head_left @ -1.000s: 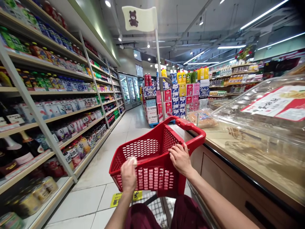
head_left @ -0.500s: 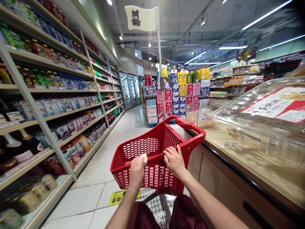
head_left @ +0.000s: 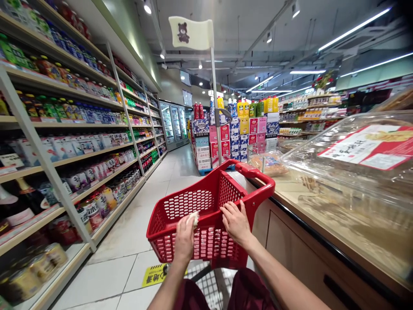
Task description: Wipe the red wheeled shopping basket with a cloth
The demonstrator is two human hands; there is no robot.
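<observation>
In front of my knees stands a small red plastic shopping cart [head_left: 180, 232] with perforated basket sides. My left hand [head_left: 184, 239] is closed around a crumpled off-white cloth [head_left: 195, 218], and only a bit of it sticks out past the fingers. This hand is at the cart's near top rim; the contact beneath the cloth is hidden. Further right, my right hand [head_left: 237, 221] grips the same rim near the handle end, fingers hooked over the edge. A pole with a cream bear flag [head_left: 191, 33] rises from behind the cart's handle [head_left: 258, 174].
Drink shelves [head_left: 93, 122] line the left side. At right a wooden counter [head_left: 290, 232] with clear plastic food covers [head_left: 351, 146] stands close to the cart. Stacked drink boxes [head_left: 222, 142] stand ahead. A yellow wet-floor sticker [head_left: 153, 275] lies on the tiles.
My left hand and the cloth have shifted very slightly along the cart rim. The view has tilted up and turned a little. My right hand stays on the rim.
</observation>
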